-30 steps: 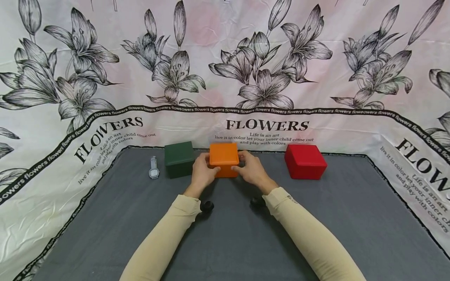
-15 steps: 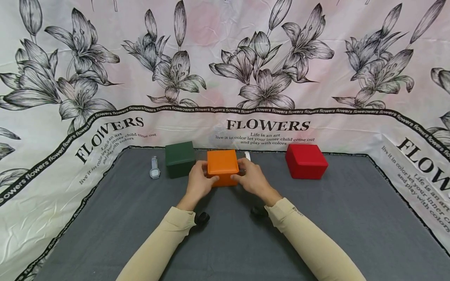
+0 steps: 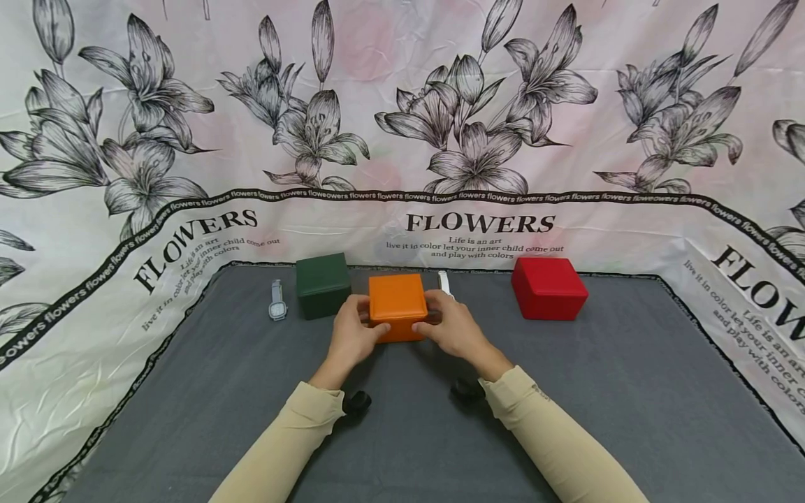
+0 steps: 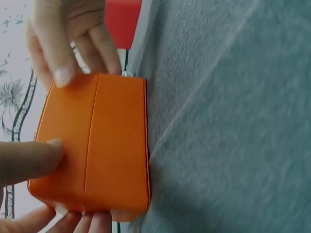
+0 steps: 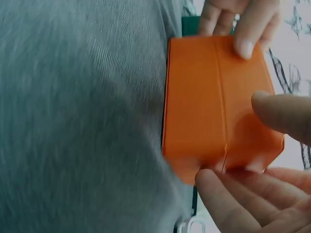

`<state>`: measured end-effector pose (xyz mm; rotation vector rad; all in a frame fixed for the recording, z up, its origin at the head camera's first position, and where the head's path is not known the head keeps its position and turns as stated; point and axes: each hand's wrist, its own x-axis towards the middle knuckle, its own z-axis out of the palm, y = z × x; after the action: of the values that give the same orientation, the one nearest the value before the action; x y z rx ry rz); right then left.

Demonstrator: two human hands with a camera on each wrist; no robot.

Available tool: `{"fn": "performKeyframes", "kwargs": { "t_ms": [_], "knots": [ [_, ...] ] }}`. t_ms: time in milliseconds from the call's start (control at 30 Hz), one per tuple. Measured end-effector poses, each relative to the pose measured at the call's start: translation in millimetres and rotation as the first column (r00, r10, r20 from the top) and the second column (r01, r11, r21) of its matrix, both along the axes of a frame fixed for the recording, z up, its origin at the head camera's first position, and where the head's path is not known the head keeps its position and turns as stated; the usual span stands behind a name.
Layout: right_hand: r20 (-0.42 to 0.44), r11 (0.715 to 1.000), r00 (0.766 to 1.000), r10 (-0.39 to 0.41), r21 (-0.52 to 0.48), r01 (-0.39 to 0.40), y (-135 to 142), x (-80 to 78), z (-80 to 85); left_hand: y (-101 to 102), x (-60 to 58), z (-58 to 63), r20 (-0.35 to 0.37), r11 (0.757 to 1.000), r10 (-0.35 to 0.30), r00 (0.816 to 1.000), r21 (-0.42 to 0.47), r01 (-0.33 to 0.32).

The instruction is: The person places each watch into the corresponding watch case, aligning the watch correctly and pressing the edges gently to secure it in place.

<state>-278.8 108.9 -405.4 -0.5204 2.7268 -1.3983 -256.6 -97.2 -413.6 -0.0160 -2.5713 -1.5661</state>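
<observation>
An orange lidded box sits on the grey cloth between my two hands. My left hand grips its left side, thumb on the front face and fingers along the side. From the right, my right hand holds it the same way. In the left wrist view the orange box shows a seam between lid and base, with the lid closed. The right wrist view shows the orange box with both thumbs on its front. A pale watch lies just behind my right hand, partly hidden by it.
A dark green box stands close to the left of the orange one. Further left lies a silver watch. A red box stands to the right, near the back edge of the grey cloth. Behind hangs a flower-printed cloth.
Both hands have drawn the orange box toward the person, away from the back edge. The pale watch behind it has come into view. The green and red boxes have stayed put.
</observation>
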Motion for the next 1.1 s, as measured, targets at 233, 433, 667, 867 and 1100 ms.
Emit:
{"fn": "performKeyframes", "kwargs": {
  "t_ms": [233,433,667,867,1100],
  "knots": [
    [0.060,0.998,0.996,0.063,0.006,-0.064,5.7,-5.0,0.1,-5.2,0.8,-2.5,0.069,1.000,-0.017,0.997,0.012,0.016],
    [0.052,0.997,0.996,0.075,0.026,-0.077,4.2,-8.2,-0.9,-7.4,-0.5,-5.3,0.089,0.999,-0.031,0.996,0.013,0.030],
    [0.037,0.996,0.996,0.082,0.021,-0.083,3.0,-9.6,-3.7,-10.3,-1.4,-7.5,0.069,0.999,-0.029,0.997,0.025,0.027],
    [0.078,0.991,0.990,0.120,-0.072,-0.114,2.3,-6.0,-3.8,-9.9,-1.8,-7.1,0.036,1.000,-0.027,0.999,0.016,0.027],
    [0.092,0.993,0.991,0.102,-0.070,-0.095,0.8,-3.5,-3.1,-9.6,-4.7,-9.2,0.057,1.000,-0.005,0.998,0.014,0.004]
  ]
}}
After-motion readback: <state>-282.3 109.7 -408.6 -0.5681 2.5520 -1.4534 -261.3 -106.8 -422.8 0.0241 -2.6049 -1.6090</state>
